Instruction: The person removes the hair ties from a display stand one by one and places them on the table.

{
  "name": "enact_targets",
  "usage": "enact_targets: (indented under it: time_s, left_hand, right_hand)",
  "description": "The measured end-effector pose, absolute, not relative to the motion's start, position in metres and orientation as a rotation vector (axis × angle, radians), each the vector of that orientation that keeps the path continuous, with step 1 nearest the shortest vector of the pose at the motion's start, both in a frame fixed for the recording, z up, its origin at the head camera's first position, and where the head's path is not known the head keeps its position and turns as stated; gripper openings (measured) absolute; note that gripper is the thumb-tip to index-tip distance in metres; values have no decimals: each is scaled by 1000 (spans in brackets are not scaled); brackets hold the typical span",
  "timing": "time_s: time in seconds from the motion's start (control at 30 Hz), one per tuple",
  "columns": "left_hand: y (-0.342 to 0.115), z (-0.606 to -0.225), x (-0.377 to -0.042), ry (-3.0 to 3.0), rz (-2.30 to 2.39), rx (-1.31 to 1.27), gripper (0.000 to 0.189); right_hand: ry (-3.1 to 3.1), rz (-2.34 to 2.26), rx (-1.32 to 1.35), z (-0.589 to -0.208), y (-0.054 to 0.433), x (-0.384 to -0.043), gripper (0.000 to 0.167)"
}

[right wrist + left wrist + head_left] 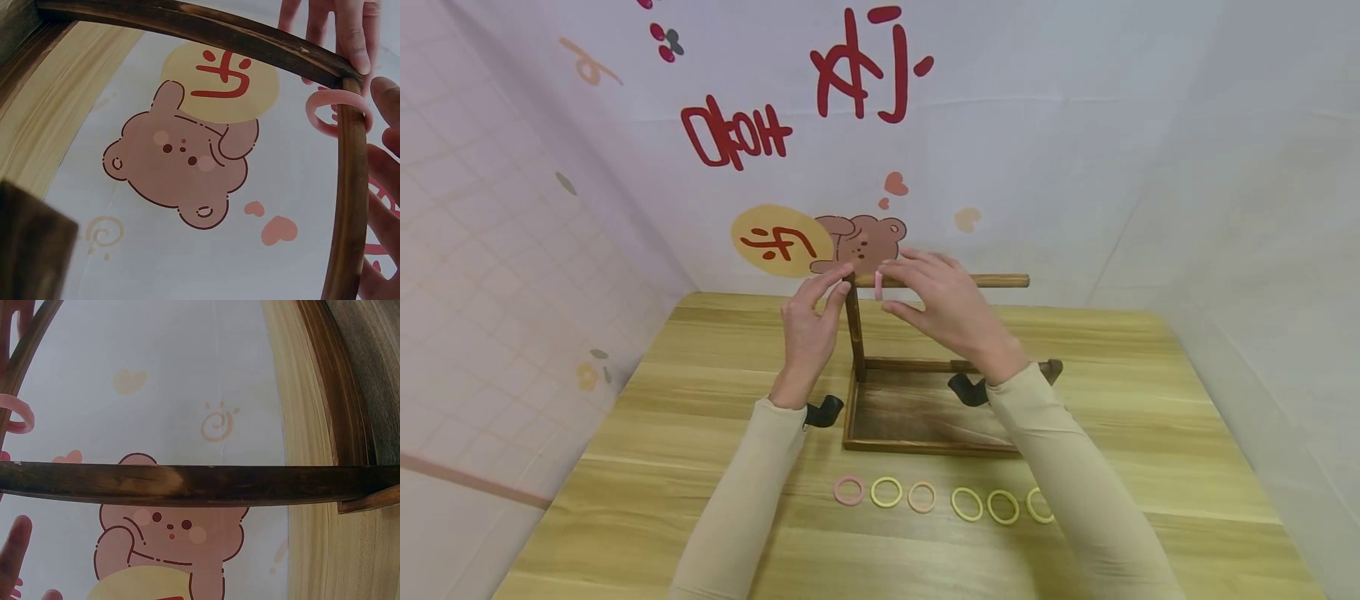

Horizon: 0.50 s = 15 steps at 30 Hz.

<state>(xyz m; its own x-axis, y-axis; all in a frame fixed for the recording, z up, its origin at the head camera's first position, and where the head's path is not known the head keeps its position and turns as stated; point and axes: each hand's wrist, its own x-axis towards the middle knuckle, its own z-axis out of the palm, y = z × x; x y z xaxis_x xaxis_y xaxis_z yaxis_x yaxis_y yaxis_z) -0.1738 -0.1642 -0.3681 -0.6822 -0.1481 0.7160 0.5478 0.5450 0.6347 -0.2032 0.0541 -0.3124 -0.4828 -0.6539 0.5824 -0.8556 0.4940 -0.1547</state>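
A pink ring (878, 286) hangs round the horizontal wooden rod (1000, 281) of a dark wooden stand, close to the upright post (855, 333). My right hand (943, 304) is beside the ring, its fingertips right at the rod and the thumb spread lower down. In the right wrist view the ring (337, 97) loops the rod near its corner joint, with the right fingers (389, 147) along the rod's far side. My left hand (811, 321) is at the post's top, fingers extended and one fingertip right at the corner. Nothing shows in its grasp.
Along the table's front lie a pink ring (849, 491), a peach ring (922, 497) and several yellow rings (966, 504), one partly behind the right sleeve. The stand's tray-like base (925, 447) sits on the wooden table (700, 467). A printed cloth (1037, 167) hangs behind.
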Motion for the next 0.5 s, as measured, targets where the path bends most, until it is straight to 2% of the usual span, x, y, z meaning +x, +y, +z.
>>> enact_targets:
  time_s: [0.5]
  left_hand:
    - [-165,-369,-174,-2030,-1178,-318,26]
  right_hand:
    - [-2332,464,1207,-316,45,-212,54]
